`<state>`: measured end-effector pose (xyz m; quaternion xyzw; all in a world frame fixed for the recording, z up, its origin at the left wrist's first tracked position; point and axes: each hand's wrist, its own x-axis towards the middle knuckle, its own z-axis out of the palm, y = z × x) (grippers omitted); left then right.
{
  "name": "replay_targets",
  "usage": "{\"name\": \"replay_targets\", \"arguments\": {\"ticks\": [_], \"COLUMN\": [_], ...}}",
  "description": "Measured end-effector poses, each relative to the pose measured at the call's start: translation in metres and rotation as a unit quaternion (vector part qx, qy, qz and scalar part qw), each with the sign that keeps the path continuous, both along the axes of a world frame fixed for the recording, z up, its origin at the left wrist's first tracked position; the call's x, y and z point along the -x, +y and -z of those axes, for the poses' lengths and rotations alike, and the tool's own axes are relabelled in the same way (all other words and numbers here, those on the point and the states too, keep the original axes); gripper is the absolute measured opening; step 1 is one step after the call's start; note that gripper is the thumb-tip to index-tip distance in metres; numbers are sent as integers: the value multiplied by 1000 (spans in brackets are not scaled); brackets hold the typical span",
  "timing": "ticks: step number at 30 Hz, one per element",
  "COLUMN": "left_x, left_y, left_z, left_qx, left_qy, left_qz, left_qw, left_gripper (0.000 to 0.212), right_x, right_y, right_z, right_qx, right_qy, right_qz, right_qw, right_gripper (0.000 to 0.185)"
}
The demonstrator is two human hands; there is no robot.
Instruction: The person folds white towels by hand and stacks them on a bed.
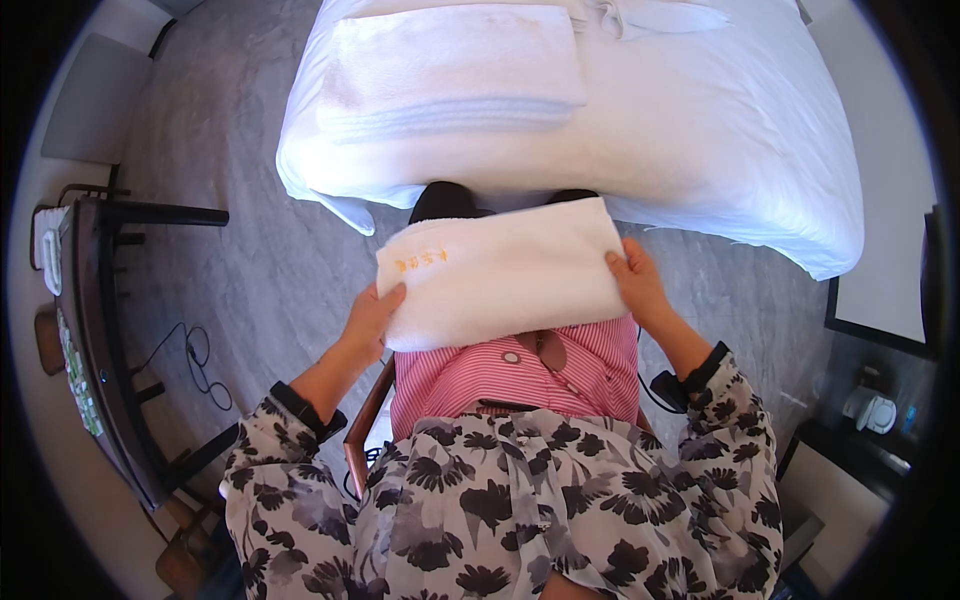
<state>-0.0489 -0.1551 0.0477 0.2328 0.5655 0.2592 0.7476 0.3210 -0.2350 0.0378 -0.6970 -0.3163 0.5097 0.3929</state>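
Note:
Above my lap I hold a folded white terry towel [502,277], tilted a little so its right end sits higher. Orange embroidered writing shows near its left end. My left hand [373,319] grips the left edge, thumb on top. At the opposite edge my right hand [637,279] pinches the towel, thumb also on top; the fingers underneath are partly hidden. Beneath the towel is a pink-and-white striped apron [450,382] across my thighs. Beyond my knees stands a bed with a white sheet [675,127], and a stack of folded white towels [457,67] lies on its left part.
A crumpled white cloth [667,16] lies at the bed's far side. Left, a dark table [112,352] stands on the grey floor [255,300], near a loose black cable [196,360]. A wooden chair arm [367,435] is beside my left hip. Right stands a dark cabinet [840,457].

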Motion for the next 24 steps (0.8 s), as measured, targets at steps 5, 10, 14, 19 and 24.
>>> {"name": "replay_targets", "arguments": {"ticks": [5, 10, 14, 19, 24], "left_x": [8, 11, -5, -27, -17], "left_y": [-14, -9, 12, 72, 101], "left_z": [-7, -20, -42, -100, -137], "left_qx": [-28, -54, -134, -302, -499], "left_qy": [-18, -50, -46, -33, -67], "left_qz": [59, 17, -9, -58, 7], "left_qw": [998, 997, 990, 951, 864], "left_gripper": [38, 38, 38, 38, 37], "right_x": [4, -11, -12, -28, -57], "right_y": [-8, -10, -2, 36, 38], "right_z": [-5, -25, -42, -91, -118], "right_qx": [-30, 3, 61, -239, -365], "right_qy": [-34, 182, 184, 221, 124], "right_qz": [-17, -148, -107, 30, -6], "right_qw": [999, 972, 975, 945, 923], "right_gripper": [19, 43, 50, 44, 45]}}
